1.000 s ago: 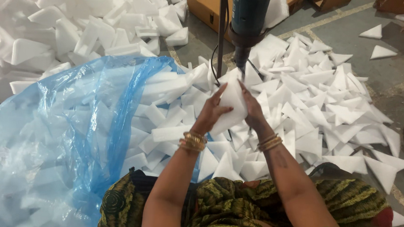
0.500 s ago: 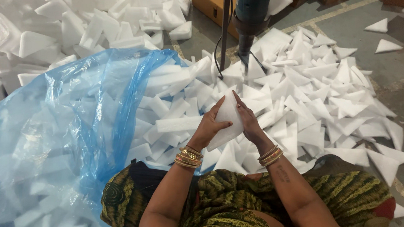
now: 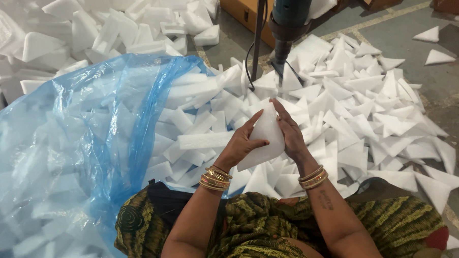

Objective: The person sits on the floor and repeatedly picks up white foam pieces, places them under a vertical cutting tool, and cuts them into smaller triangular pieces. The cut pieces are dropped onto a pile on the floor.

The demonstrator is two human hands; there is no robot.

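Far left of frame: blue plastic bag lies open, mouth turned toward the lap, white foam pieces seen inside. Centre: left hand, fingers curled around the near edge of a white foam wedge. The wedge is held upright between both palms, above the lap, clear of the pile. Right hand is pressed flat on its far side, fingers extended, steadying it. Upper centre: dark tool hangs over the foam triangles spread across the right floor
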